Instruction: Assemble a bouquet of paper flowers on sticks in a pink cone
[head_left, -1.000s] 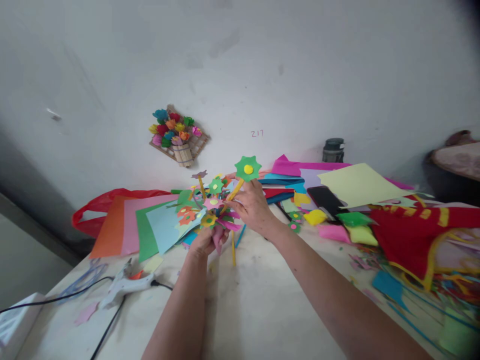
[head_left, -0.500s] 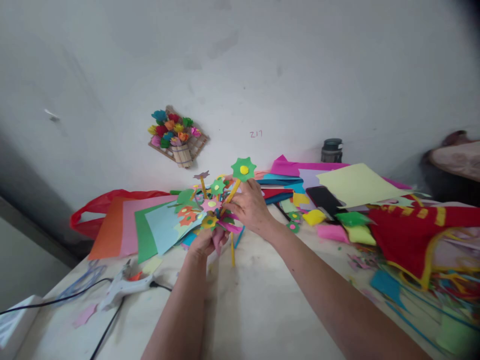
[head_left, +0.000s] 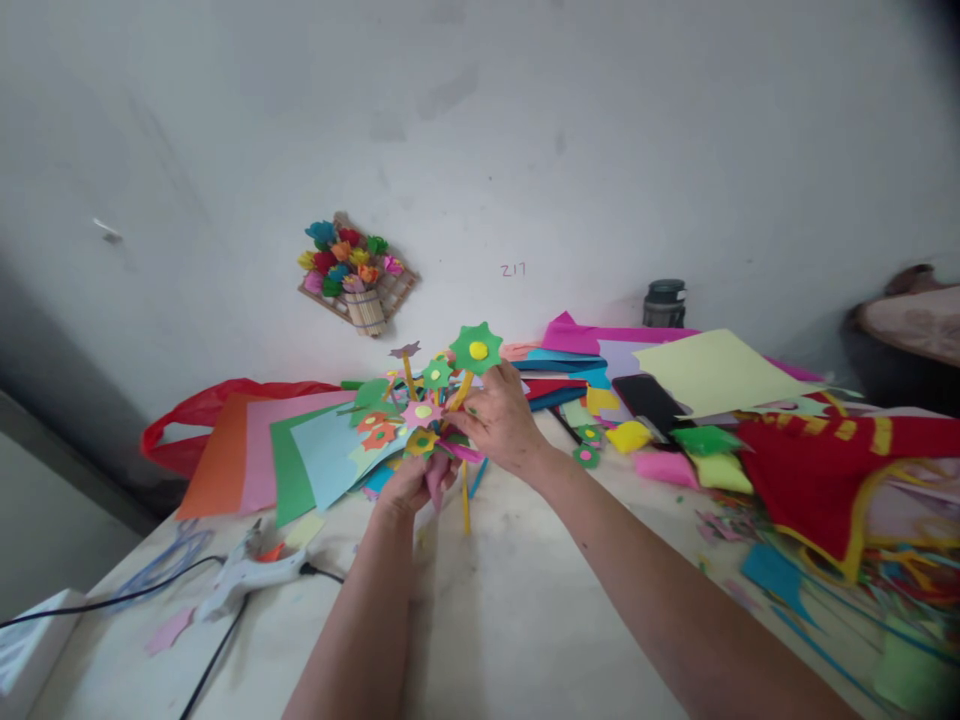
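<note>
My left hand is closed round the base of a bunch of paper flowers on sticks, held upright over the table. My right hand pinches the yellow stick of a green flower with a yellow centre, which leans into the bunch from the right. The stick's lower end pokes out below the bunch. Small orange, pink and green flowers crowd the middle of the bunch.
Coloured paper sheets lie fanned at the left over a red bag. A glue gun with a black cord sits front left. A black phone, small cushions, red fabric and scraps crowd the right. A flower plaque hangs on the wall.
My right hand has drawn the green flower slightly down and left, closer into the bunch. My left hand has stayed where it was.
</note>
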